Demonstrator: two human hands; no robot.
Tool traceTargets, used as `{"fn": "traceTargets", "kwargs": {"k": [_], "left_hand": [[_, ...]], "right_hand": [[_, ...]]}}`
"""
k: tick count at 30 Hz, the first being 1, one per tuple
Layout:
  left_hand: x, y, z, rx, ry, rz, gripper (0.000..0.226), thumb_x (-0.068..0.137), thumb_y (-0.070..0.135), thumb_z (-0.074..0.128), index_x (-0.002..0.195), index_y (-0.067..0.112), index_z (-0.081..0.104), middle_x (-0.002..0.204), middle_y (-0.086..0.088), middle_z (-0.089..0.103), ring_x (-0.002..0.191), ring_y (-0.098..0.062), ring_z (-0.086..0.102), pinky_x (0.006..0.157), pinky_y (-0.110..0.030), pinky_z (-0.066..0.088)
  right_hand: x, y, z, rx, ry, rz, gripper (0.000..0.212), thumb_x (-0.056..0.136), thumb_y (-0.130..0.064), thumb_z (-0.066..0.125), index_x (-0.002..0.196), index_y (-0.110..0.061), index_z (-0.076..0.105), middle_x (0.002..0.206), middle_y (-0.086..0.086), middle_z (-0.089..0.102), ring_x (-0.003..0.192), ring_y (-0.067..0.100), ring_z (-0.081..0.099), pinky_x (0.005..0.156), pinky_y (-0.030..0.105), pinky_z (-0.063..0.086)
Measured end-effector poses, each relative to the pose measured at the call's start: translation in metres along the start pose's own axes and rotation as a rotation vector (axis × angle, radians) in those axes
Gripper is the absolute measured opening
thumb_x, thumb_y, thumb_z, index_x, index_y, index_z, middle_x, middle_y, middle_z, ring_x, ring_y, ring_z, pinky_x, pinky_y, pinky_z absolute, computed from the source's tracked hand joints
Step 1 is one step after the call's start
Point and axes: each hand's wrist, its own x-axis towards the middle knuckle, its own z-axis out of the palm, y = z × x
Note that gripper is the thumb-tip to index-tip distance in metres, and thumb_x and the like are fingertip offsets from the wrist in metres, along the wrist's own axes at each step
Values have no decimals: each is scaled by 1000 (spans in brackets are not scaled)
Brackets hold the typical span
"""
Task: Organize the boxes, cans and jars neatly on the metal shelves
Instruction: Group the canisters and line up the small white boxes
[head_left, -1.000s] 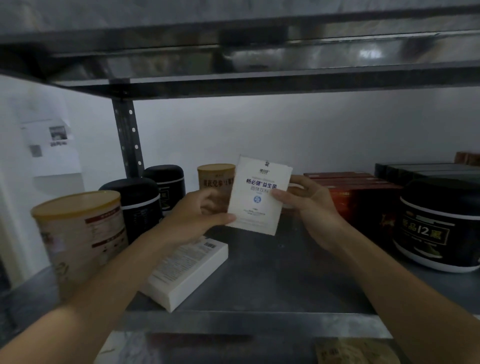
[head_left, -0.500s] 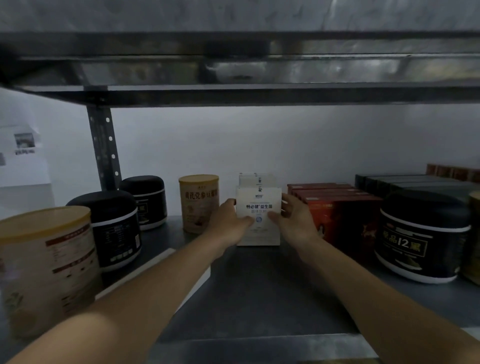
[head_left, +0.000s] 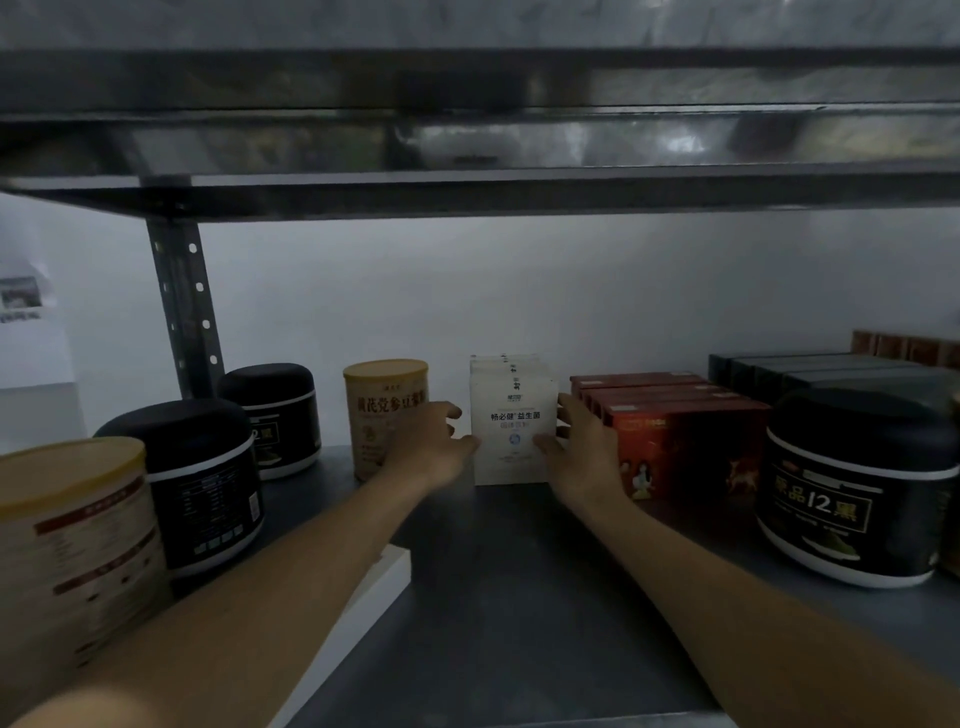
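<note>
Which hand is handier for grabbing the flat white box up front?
Probably the left hand: the flat white box lies under its forearm; the right hand, also holding the upright box, is farther.

One wide-angle camera, worn on the head, looks forward and slightly down into a shelf bay from close in front. The upper shelf (head_left: 467, 192) crosses the top of the frame, the lower shelf (head_left: 519, 597) runs away beneath, and the white box (head_left: 514, 460) sits near centre. Edges bend and blur, probably lens distortion.
</note>
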Motion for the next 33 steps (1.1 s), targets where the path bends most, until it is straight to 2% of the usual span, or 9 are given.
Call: {"fn": "traceTargets", "kwargs": {"k": [3, 6, 14, 16, 20, 27, 33], "left_hand": [[-2, 3, 0, -29, -68, 16, 56, 93, 22, 62, 145, 15, 41, 142, -8, 50, 130, -22, 48, 102, -30, 40], [-5, 10, 4, -82, -126, 56, 48, 95, 13, 58, 141, 18, 46, 140, -3, 53, 130, -19, 48, 93, -22, 39], [-1, 14, 8, -83, -131, 85, 51, 94, 16, 59, 142, 21, 45, 140, -1, 53, 126, -14, 47, 82, -15, 33], [0, 13, 7, -81, -126, 81, 52, 94, 18, 60, 143, 22, 44, 140, -1, 53, 125, -13, 47, 80, -16, 34], [3, 9, 8, -83, -125, 65, 56, 92, 20, 62, 144, 24, 42, 141, -3, 51, 129, -16, 46, 86, -20, 35], [8, 6, 11, -83, -109, 61, 55, 92, 20, 62, 144, 22, 43, 141, -2, 51, 129, -15, 46, 88, -22, 35], [12, 4, 10, -60, -113, 43, 61, 91, 24, 63, 147, 23, 37, 144, -5, 48, 131, -18, 44, 87, -23, 36]], "right_hand": [[4, 2, 5, 1, 4, 17, 48, 89, -4, 65, 133, -14, 51, 132, 8, 59, 122, 27, 57, 96, 41, 52], [8, 4, 7, -29, 10, 28, 52, 88, -7, 68, 136, -13, 48, 134, 9, 58, 122, 27, 56, 96, 39, 51], [14, 9, 11, -143, 43, 57, 52, 91, -9, 65, 138, -13, 43, 136, 9, 54, 125, 28, 53, 96, 37, 49], [15, 9, 13, -133, 48, 51, 50, 91, -7, 65, 136, -12, 44, 134, 11, 56, 122, 27, 55, 93, 35, 49], [17, 11, 19, -119, 61, 45, 51, 89, -4, 66, 134, -10, 45, 130, 14, 58, 117, 29, 58, 91, 36, 51], [18, 13, 20, -119, 53, 40, 51, 89, -4, 66, 135, -8, 44, 130, 14, 57, 117, 28, 57, 90, 32, 49], [18, 11, 21, -90, 49, 48, 55, 88, -6, 69, 136, -10, 44, 133, 12, 56, 121, 28, 56, 96, 36, 49]]}}
